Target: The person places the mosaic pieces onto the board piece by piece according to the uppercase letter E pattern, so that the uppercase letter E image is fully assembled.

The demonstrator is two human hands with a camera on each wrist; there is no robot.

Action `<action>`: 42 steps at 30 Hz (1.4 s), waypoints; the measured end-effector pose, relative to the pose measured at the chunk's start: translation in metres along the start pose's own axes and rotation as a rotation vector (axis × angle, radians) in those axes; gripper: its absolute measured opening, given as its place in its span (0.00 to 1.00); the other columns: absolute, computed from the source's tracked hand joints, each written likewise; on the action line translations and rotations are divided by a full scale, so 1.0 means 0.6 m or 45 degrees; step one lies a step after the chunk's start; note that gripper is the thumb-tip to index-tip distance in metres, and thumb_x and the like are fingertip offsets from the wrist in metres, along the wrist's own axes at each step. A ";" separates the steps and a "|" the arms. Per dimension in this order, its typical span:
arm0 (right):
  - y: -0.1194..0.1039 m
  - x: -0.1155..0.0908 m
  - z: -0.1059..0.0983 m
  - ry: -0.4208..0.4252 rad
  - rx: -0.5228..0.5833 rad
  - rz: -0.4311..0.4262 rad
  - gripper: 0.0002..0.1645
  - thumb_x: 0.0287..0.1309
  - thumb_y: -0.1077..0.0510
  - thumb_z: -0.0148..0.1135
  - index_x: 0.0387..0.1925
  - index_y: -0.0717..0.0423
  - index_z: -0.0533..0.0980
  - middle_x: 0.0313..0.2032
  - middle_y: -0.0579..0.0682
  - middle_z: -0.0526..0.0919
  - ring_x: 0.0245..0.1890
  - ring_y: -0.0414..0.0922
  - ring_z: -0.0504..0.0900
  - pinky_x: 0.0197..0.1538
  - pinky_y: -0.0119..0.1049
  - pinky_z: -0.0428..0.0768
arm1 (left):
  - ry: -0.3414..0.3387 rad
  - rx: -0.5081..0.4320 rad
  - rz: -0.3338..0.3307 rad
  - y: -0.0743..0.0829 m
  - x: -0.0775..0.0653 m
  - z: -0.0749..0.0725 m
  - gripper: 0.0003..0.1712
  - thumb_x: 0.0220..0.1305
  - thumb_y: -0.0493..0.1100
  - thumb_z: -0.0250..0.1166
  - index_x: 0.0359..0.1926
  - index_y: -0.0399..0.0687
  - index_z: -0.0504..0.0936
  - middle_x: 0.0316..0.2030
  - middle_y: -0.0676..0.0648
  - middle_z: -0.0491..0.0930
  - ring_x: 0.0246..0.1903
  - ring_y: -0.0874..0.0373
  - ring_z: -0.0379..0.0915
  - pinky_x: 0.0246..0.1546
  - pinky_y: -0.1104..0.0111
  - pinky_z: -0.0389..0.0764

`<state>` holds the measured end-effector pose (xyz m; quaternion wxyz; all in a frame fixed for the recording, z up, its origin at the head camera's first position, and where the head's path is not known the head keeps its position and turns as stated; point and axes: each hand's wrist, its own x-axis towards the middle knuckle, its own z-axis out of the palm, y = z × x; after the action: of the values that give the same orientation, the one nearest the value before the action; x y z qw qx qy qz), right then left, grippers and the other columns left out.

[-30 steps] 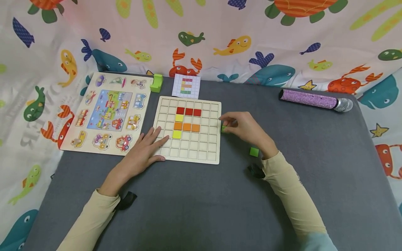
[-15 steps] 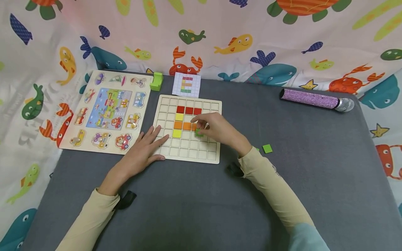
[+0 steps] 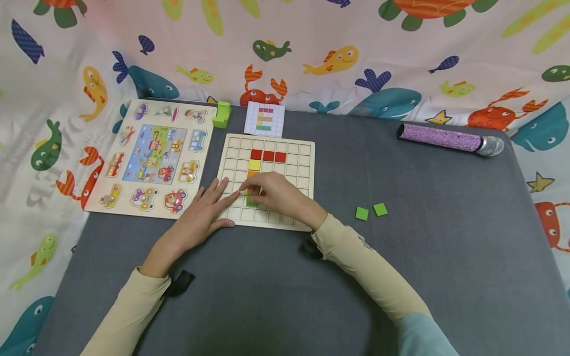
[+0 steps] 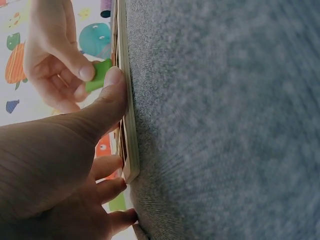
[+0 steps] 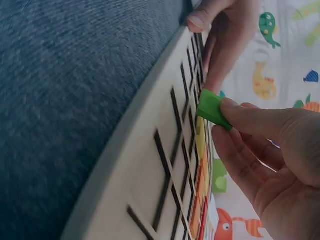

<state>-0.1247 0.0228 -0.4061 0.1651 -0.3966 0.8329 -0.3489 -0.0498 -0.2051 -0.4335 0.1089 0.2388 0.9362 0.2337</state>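
A wooden grid board [image 3: 289, 221] lies mid-table, with red tiles [image 3: 268, 156], a yellow tile [image 3: 255, 165] and part of an orange tile [image 3: 252, 173] set in its squares. Over its lower left part, my right hand [image 3: 280, 194] pinches a green tile [image 5: 212, 108] between thumb and fingers, tilted at the board's surface. My left hand [image 3: 199, 217] rests with spread fingers on the board's left edge, its thumb on the near edge. The right hand hides other tiles in the head view. Two more green tiles [image 3: 362, 213] lie on the cloth to the right.
Behind the board is a pattern card [image 3: 264, 119] with coloured squares. A picture puzzle board [image 3: 147, 198] lies on the left, beside a green block-like piece [image 3: 221, 115]. A glittery purple microphone [image 3: 441, 138] lies at the back right, near the printed curtain [image 3: 320, 29].
My right hand has carried the green tile from the board's right side leftward to its lower left squares. The left hand has stayed in place.
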 end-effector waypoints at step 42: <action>0.025 -0.025 -0.014 0.112 0.010 0.130 0.14 0.63 0.62 0.64 0.50 0.58 0.82 0.39 0.48 0.85 0.39 0.40 0.79 0.46 0.33 0.78 | 0.001 0.006 -0.011 0.002 0.001 0.001 0.42 0.63 0.52 0.67 0.74 0.47 0.62 0.76 0.36 0.46 0.75 0.38 0.35 0.69 0.38 0.42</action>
<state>-0.1279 0.0450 -0.4106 0.1473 -0.3374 0.8571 -0.3604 -0.0495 -0.2038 -0.4335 0.1089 0.2351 0.9378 0.2310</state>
